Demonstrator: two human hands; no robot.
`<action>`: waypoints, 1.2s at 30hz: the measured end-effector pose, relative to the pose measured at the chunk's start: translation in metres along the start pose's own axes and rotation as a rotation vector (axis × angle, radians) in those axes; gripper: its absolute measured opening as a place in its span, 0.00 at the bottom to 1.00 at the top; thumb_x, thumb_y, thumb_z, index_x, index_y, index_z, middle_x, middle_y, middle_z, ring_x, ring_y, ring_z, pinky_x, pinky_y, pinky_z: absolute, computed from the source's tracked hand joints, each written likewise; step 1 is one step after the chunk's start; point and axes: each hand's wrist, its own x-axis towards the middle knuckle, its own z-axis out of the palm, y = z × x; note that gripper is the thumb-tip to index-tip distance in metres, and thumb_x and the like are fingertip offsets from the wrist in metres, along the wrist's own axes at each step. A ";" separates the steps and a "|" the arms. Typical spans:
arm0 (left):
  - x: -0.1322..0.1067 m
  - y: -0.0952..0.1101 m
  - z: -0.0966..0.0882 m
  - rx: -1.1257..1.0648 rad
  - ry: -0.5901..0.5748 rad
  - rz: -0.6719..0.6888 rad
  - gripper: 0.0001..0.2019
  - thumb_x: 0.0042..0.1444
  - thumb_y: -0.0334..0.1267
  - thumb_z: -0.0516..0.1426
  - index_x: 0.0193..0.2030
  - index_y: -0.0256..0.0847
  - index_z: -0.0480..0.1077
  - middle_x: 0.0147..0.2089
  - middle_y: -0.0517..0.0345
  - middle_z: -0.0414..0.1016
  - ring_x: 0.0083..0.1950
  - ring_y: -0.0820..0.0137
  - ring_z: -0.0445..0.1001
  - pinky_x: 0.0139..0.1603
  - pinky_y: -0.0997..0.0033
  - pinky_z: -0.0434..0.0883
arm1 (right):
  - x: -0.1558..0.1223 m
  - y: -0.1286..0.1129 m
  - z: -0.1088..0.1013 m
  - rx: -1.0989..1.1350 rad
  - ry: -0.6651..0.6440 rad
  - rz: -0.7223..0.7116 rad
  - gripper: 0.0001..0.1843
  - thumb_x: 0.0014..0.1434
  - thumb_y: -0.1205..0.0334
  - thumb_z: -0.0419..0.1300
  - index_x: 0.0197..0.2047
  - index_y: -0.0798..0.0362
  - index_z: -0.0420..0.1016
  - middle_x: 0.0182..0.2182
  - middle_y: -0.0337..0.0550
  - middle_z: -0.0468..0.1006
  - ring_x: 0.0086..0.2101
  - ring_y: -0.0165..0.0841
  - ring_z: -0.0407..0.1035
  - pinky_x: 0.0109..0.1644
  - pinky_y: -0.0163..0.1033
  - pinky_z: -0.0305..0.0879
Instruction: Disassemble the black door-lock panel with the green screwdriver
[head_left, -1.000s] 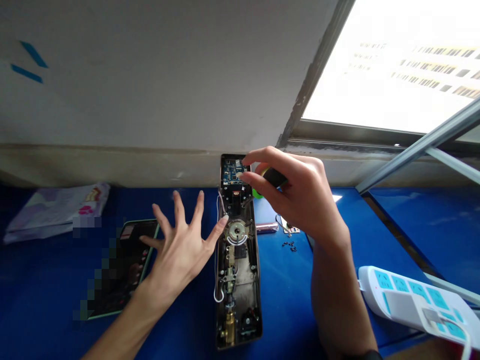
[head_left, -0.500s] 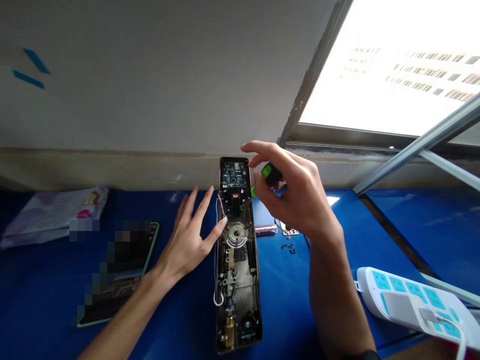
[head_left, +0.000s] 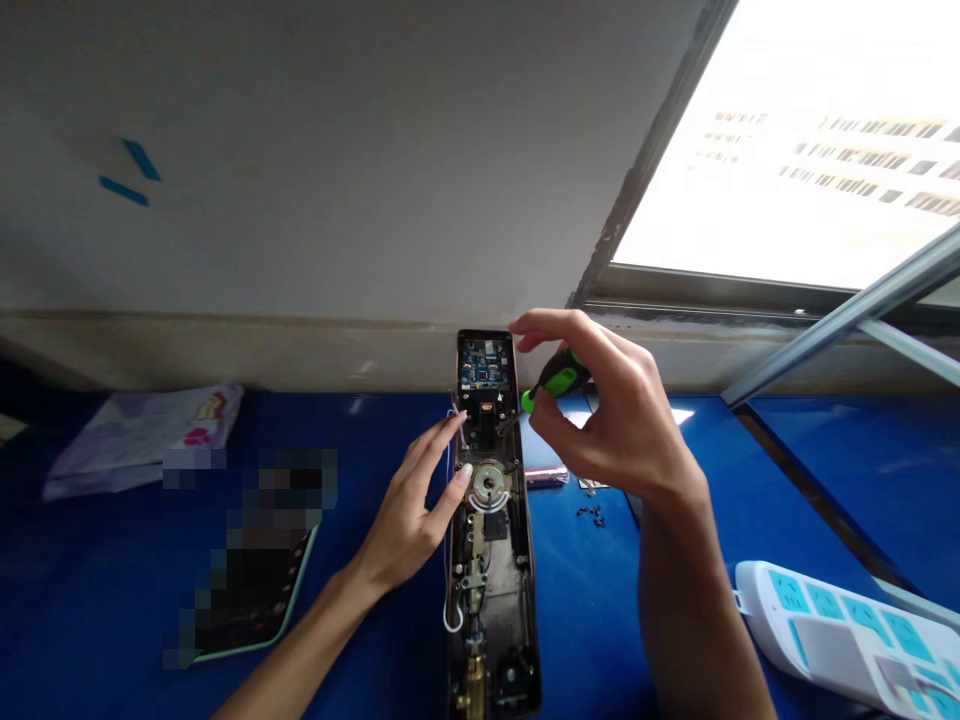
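An opened electronic door lock lies lengthwise before me, its inner mechanism facing up. A blue circuit board sits at its far end, and a round metal disc lies nearer the middle. My left hand rests against the lock's left edge, fingers extended, thumb beside the disc. In my right hand is a green and black screwdriver, held tilted, its shaft reaching into the lock below the circuit board. Whether the tip sits in a screw is too small to tell. A white wire runs along the lock's left side.
Several small dark screws and a shiny purplish cylinder lie right of the lock. A phone and a pale packet are on the left. A white power strip stands at right, with a metal bar above.
My left fingers have drawn closer together and come onto the lock's edge. The screwdriver's handle shows more fully now, with its shaft inside the lock. The whole view has shifted slightly.
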 end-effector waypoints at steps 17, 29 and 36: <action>-0.003 0.001 0.003 -0.054 0.013 -0.042 0.26 0.73 0.46 0.52 0.76 0.54 0.56 0.76 0.55 0.62 0.74 0.58 0.64 0.76 0.50 0.61 | 0.000 0.001 0.002 -0.083 0.037 0.106 0.11 0.64 0.62 0.65 0.50 0.52 0.76 0.34 0.37 0.81 0.31 0.27 0.73 0.35 0.35 0.69; -0.003 0.002 0.004 -0.023 0.030 -0.014 0.25 0.73 0.45 0.52 0.75 0.53 0.58 0.75 0.54 0.63 0.73 0.58 0.65 0.76 0.51 0.62 | -0.001 0.000 0.002 -0.085 0.029 0.113 0.14 0.65 0.63 0.65 0.54 0.51 0.74 0.36 0.36 0.81 0.31 0.27 0.73 0.36 0.36 0.70; -0.003 0.005 0.004 0.041 0.073 0.023 0.25 0.72 0.43 0.52 0.74 0.51 0.59 0.73 0.52 0.64 0.73 0.58 0.65 0.75 0.50 0.64 | -0.001 0.002 0.000 -0.064 -0.003 0.119 0.25 0.60 0.70 0.62 0.60 0.51 0.70 0.42 0.40 0.80 0.35 0.30 0.74 0.41 0.38 0.72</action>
